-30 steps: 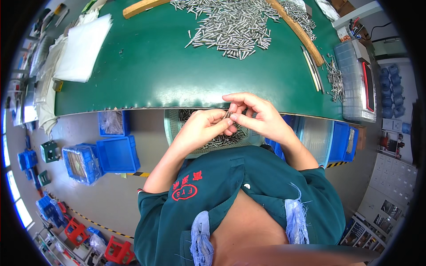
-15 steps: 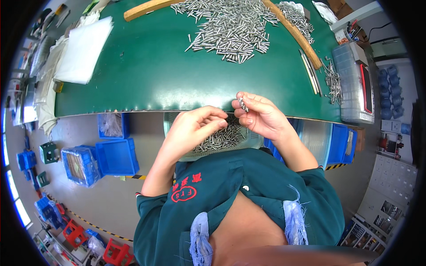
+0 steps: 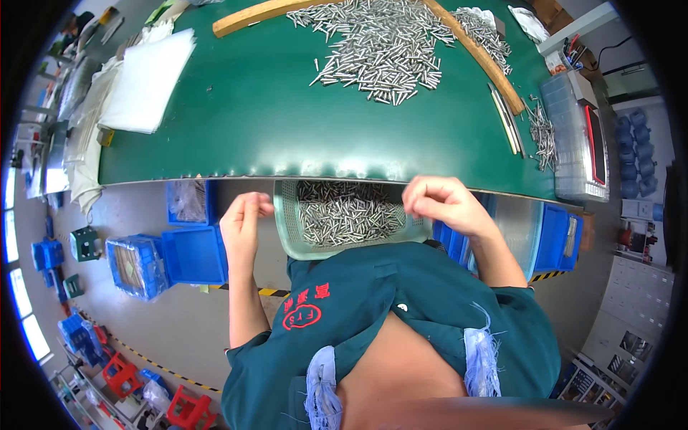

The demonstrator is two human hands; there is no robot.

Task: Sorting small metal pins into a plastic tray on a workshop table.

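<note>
On my lap, partly under the table edge, sits a pale green plastic basket holding many small metal pins. My left hand is just outside the basket's left rim, its fingers curled closed; what is in them, if anything, is hidden. Over the basket's right rim is my right hand, also with bent, closed fingers whose contents I cannot make out. A large heap of similar silvery pins lies on the green tabletop beyond.
Wooden strips border the heap. Slim rods, a smaller pin pile and a clear plastic case lie at the right. White sheets are at the left. Blue bins stand below the table on both sides.
My hands have moved apart, the left leftward and the right slightly rightward and down, uncovering the basket. The small metal pieces seen in my right fingers no longer show.
</note>
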